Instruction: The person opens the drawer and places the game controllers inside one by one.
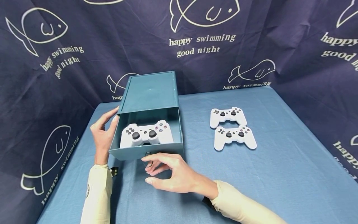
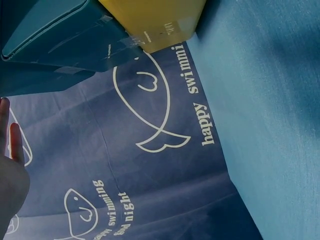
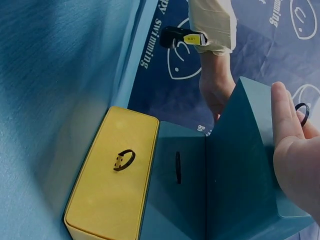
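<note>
A teal drawer cabinet stands on the table, its top drawer pulled out toward me. Inside lies a white game controller. With fingers extended, my left hand rests against the cabinet's left side; only part of that hand shows in the left wrist view. My right hand is at the drawer front by the dark ring pull, its thumb apart from its fingers. Whether a finger passes through the ring, I cannot tell. Two more white controllers, a far one and a near one, lie to the right.
Below the pulled-out drawer are a teal drawer and a yellow drawer, both pushed in, each with a dark ring pull. Blue cloth covers the table. A navy curtain with fish prints surrounds the back and sides.
</note>
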{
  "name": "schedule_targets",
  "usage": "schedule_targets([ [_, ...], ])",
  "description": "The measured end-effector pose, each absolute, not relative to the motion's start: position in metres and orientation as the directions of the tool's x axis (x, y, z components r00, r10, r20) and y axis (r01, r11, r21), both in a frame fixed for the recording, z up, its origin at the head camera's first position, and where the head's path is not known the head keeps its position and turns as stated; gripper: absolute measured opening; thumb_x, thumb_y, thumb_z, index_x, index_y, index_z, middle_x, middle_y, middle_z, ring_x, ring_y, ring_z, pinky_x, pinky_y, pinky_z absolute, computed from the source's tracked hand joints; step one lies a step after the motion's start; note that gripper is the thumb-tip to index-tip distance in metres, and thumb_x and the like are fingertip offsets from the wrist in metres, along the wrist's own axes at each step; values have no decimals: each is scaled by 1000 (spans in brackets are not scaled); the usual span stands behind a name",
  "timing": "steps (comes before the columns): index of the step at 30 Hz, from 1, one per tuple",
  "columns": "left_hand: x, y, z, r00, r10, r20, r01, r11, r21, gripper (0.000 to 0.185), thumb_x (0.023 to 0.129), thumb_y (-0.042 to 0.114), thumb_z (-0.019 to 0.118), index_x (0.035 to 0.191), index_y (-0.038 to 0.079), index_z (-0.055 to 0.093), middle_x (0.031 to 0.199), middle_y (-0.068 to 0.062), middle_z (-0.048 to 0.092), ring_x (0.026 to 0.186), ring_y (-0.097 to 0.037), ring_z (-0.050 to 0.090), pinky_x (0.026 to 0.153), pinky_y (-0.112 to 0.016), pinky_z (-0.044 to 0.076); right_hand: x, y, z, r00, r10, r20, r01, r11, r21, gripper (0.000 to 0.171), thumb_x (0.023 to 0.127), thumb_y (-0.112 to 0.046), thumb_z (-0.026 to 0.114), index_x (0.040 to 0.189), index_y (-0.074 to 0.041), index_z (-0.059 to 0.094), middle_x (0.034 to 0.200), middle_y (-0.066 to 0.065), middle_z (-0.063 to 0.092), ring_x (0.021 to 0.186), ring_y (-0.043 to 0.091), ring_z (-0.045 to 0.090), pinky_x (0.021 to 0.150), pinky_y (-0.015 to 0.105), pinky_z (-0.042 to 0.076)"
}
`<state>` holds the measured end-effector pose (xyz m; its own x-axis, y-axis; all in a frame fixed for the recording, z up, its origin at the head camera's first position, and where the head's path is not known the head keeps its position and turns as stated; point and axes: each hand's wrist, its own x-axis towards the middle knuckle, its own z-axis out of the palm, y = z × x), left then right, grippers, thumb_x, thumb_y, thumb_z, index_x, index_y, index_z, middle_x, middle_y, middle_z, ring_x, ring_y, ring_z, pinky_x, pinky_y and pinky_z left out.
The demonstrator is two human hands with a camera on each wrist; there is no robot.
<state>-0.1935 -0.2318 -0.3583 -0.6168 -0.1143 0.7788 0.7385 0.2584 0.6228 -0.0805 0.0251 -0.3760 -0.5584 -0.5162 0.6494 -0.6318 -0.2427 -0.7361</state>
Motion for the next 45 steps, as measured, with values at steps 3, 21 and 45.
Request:
schedule_targets([
  [3, -193, -232, -358, -620, -115, 776, 733, 267, 625, 30, 92, -18, 62, 120, -14, 71, 117, -29, 70, 109, -13, 70, 102, -30, 49, -81, 24, -377, -556, -508, 658, -638, -246, -729, 50, 85, 10, 76, 132, 3, 61, 105, 16, 69, 98, 16, 72, 81, 34, 62],
  [21, -200, -237, -366, -619, -113, 778, 736, 262, 624, 28, 93, -10, 66, 120, -8, 73, 118, -17, 74, 111, -18, 71, 102, -31, 49, -82, 19, -379, -560, -468, 683, -676, -218, -704, 46, 84, 9, 76, 128, 2, 64, 107, 15, 71, 97, 20, 71, 84, 34, 61],
  [45, -202, -240, -367, -626, -101, 773, 728, 276, 627, 30, 94, -12, 65, 122, -7, 73, 119, -18, 73, 110, -16, 70, 102, -31, 49, -93, 16, -378, -571, -443, 692, -688, -202, -697, 42, 85, 9, 75, 125, 2, 66, 104, 16, 71, 93, 19, 71, 81, 34, 62],
])
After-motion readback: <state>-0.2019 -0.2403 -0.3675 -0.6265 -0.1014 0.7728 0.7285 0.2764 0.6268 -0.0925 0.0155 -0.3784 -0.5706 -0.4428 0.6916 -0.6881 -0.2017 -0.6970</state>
